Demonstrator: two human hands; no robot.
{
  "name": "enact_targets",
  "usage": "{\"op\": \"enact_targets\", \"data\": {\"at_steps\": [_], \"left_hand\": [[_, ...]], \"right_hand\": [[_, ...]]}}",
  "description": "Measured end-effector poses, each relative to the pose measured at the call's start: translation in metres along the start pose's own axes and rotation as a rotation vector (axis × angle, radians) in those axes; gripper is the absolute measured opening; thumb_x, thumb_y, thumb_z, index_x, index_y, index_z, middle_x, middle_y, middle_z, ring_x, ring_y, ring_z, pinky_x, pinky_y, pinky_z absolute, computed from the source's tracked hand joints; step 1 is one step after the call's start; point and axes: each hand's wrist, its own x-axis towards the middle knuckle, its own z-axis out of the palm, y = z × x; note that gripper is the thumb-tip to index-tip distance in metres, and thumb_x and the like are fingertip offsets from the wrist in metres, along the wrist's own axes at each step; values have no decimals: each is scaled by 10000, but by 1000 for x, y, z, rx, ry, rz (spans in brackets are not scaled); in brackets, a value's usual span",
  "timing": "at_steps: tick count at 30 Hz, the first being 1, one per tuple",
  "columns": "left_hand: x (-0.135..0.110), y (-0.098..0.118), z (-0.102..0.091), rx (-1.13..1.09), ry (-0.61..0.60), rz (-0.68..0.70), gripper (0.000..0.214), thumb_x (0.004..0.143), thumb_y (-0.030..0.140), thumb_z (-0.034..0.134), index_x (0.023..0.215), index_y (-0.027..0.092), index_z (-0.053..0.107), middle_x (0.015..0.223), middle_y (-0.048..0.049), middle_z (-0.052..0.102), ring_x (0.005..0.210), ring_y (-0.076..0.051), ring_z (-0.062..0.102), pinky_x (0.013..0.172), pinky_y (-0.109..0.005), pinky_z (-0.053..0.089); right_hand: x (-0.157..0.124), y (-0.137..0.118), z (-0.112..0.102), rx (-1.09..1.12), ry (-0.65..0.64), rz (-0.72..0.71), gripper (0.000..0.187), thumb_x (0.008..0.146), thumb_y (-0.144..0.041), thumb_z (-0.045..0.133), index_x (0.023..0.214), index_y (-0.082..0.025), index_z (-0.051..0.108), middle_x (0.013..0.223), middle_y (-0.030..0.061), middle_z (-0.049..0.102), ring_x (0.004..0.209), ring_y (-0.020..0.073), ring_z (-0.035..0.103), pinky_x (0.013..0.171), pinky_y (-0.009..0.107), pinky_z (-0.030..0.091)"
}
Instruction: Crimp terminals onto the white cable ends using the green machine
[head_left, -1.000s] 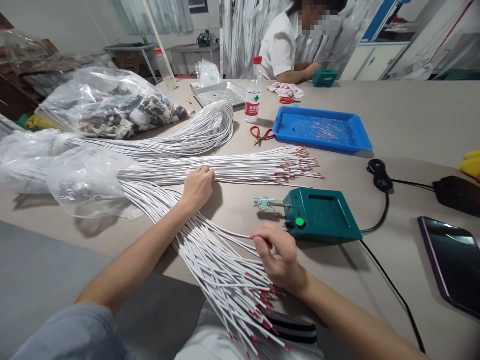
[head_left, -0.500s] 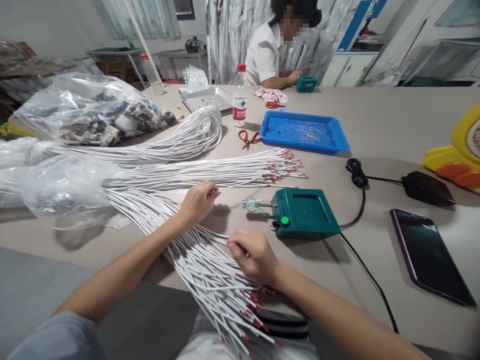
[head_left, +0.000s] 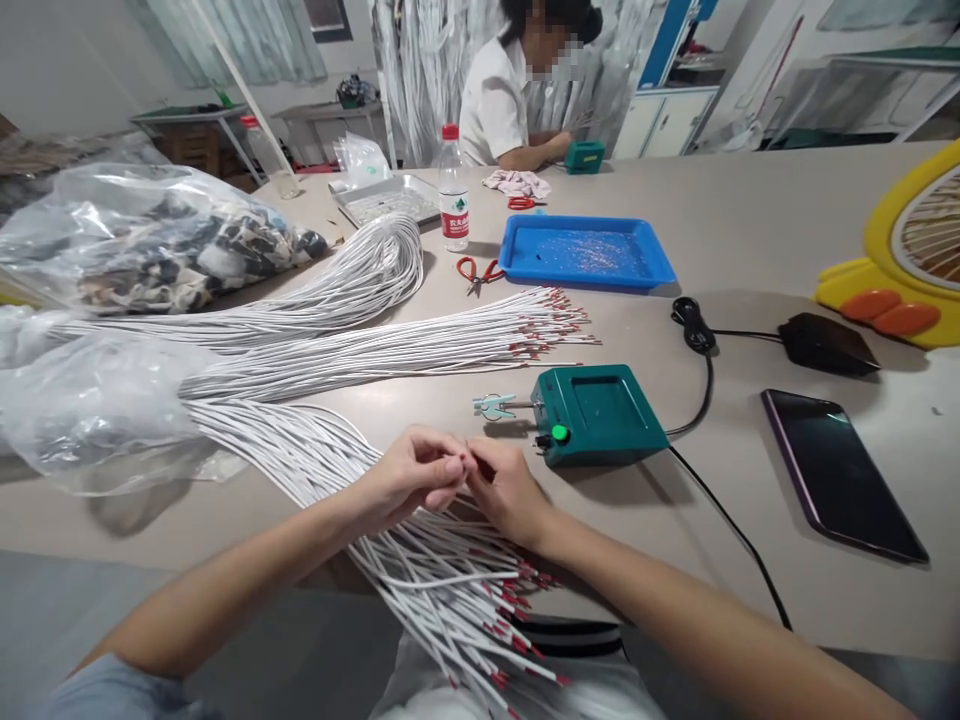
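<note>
My left hand (head_left: 411, 476) and my right hand (head_left: 504, 488) meet fingertip to fingertip above a fan of white wires with red ends (head_left: 420, 560). Both are pinched closed, seemingly on the end of one white wire; the exact thing between the fingers is too small to see. Just right of the hands sits a green box device (head_left: 596, 412) with a green button and a small metal clip sticking out on its left. A second bundle of white wires (head_left: 390, 350) lies farther back, red tips pointing right.
A blue tray (head_left: 585, 255), red pliers (head_left: 475, 272) and a water bottle (head_left: 452, 203) lie behind. Plastic bags (head_left: 112, 400) are at the left, a dark tablet (head_left: 836, 470) and yellow fan (head_left: 900, 260) at the right. Another person (head_left: 517, 100) sits at the far side.
My left hand left the far wire bundle and came back toward me. My right hand rose from the near wires, and the two now meet pinched together.
</note>
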Motion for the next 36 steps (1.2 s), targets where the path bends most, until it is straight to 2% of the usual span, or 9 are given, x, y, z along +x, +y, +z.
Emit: {"op": "enact_targets", "data": {"at_steps": [3,6,9,17,20,24,28,32,36], "left_hand": [[16,-1,-10,-3,141,28,243,640,281,788,770,105,683,533,13,540,437,-49,470,431,-162,354],[23,1,-19,39,184,89,271,637,249,791,840,98,694,595,-7,597,529,-79,546,517,-186,423],[23,3,-23,89,196,114,283,619,220,801,853,96,704,660,-25,639,609,-93,576,601,-206,455],[27,3,-26,279,248,140,295,619,276,797,816,76,703,682,-48,668,583,-96,568,576,-206,452],[27,1,-28,267,265,149,326,598,274,809,834,81,693,689,-51,672,602,-111,589,585,-213,467],[25,-1,-26,280,198,136,333,597,285,807,835,85,689,707,-61,676,622,-125,604,593,-219,478],[23,1,-25,461,199,197,283,654,337,761,721,81,662,593,-23,611,501,-71,482,479,-176,378],[22,4,-26,722,104,236,322,781,379,630,702,71,676,585,-25,574,545,-79,436,516,-187,348],[21,6,-29,730,-15,165,412,826,444,546,711,66,665,545,-6,489,514,-71,356,477,-194,283]], "right_hand": [[3,0,-2,72,151,85,227,896,-279,455,777,-155,604,658,14,563,580,114,478,551,238,368],[4,1,-4,154,267,173,197,882,-301,486,927,-163,619,751,32,595,588,112,504,540,235,407],[4,1,-4,193,263,208,216,868,-322,515,1001,-179,608,859,49,585,633,111,530,551,230,447],[4,1,-1,143,270,148,152,861,-283,534,960,-192,607,906,54,568,782,137,567,612,227,482],[4,-1,1,177,282,184,166,852,-307,547,961,-194,599,896,46,557,748,126,559,556,207,473],[5,-7,-1,324,214,294,195,820,-361,581,851,-170,597,854,33,550,592,85,507,417,178,412],[8,-10,-5,283,237,257,184,812,-323,597,741,-154,607,769,23,568,620,93,509,506,198,429],[9,-10,-6,227,219,209,150,818,-291,591,740,-163,602,746,20,582,682,114,534,582,218,443],[9,-11,-7,246,181,184,124,813,-281,597,759,-170,602,762,21,580,703,121,550,585,222,453]]}}
